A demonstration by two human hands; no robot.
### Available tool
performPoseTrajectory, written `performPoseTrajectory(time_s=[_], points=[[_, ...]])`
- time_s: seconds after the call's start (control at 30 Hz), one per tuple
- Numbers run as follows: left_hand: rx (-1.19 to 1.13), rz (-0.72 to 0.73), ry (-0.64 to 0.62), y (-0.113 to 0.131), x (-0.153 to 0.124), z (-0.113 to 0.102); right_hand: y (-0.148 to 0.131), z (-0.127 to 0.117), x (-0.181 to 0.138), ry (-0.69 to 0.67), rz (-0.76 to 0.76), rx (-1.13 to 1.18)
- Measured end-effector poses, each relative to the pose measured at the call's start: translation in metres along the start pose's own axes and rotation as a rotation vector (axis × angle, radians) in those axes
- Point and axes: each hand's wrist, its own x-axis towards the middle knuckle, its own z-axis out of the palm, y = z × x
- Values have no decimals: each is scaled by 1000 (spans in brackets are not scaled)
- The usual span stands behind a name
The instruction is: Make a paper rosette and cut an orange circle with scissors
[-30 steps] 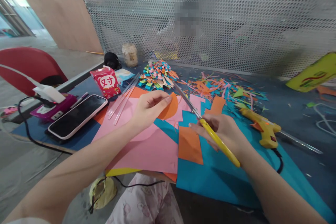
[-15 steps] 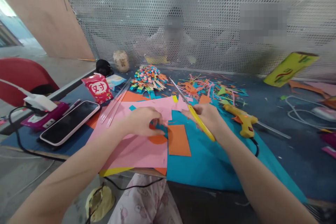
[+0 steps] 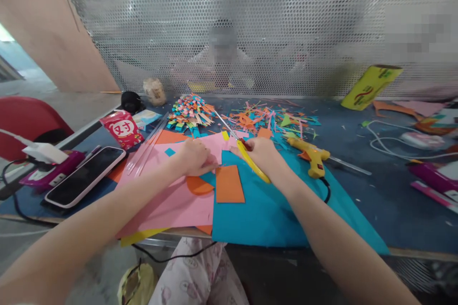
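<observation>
My right hand (image 3: pixel 263 157) is closed around scissors (image 3: pixel 252 161) with yellow handles; their blades point away toward the far left. Over the pink sheet (image 3: pixel 171 205) my left hand (image 3: pixel 196 157) has its fingers drawn together, and whatever they may hold is hidden. Just below its fingertips lies a rounded orange piece (image 3: pixel 199 186). An orange rectangle (image 3: pixel 230 184) rests on the blue sheet (image 3: pixel 272 221) between my hands. Beyond the scissors, a small yellow piece (image 3: pixel 225 136) lies by the pink sheet's far edge.
A fringed multicoloured paper bundle (image 3: pixel 191 112) and loose paper scraps (image 3: pixel 257 116) lie farther back. To the right sits a yellow glue gun (image 3: pixel 311 155) with its cable. Clear sticks (image 3: pixel 145 147), a phone (image 3: pixel 86 176) and a red packet (image 3: pixel 122 128) are at left. A perforated metal panel (image 3: pixel 150 24) stands behind.
The view has turned a little to the right. My left hand has moved up off the rounded orange piece, which now shows more fully. The scissors stay in my right hand.
</observation>
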Motion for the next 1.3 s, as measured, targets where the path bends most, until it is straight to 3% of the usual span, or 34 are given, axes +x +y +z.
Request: performPoseTrajectory(time_s=[0.53,0.77,0.87,0.97,1.17,1.3], points=[[75,297,122,3,2,15,7,7,6,-9,-18,-63],[118,481,291,-9,5,20,7,2,4,17,30,13],[132,453,378,-23,15,9,5,-1,4,76,9,211],[148,289,429,-37,39,-6,3,-3,6,52,75,622],[-124,45,365,-32,115,-23,9,-11,16,178,78,1182],[-238,-43,443,-15,153,-18,18,-19,19,-14,52,1405]])
